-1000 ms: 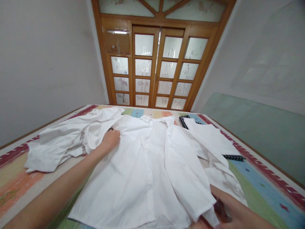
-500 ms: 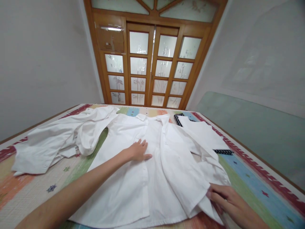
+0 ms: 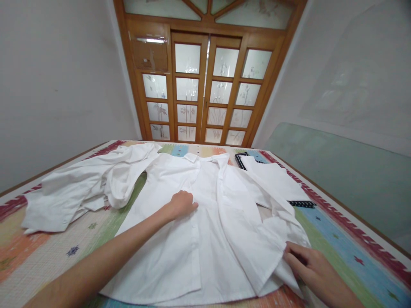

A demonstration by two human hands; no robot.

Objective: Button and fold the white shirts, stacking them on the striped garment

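A white button-up shirt point(image 3: 180, 252) lies spread on a patterned cloth, its collar at the far side and its front parted. My left hand point(image 3: 182, 204) rests on the shirt's left front panel by the button edge. Its fingers are curled in and appear to pinch the fabric. At the lower right, my right hand point(image 3: 300, 259) is closed on the edge of the shirt's right front panel, which is folded back with wrinkles near the sleeve. My right fingertips are partly hidden.
Another crumpled white garment point(image 3: 86, 184) lies at the left. Folded white cloth point(image 3: 276, 177) with black patterned pieces point(image 3: 302, 204) sits at the right. The striped cover point(image 3: 340, 239) reaches the table edges. Walls flank both sides; wooden glass-paned doors point(image 3: 205, 85) stand beyond.
My left hand has gone from lying flat with fingers spread to curled on the shirt front. My right hand keeps hold of the shirt edge, having shifted very slightly.
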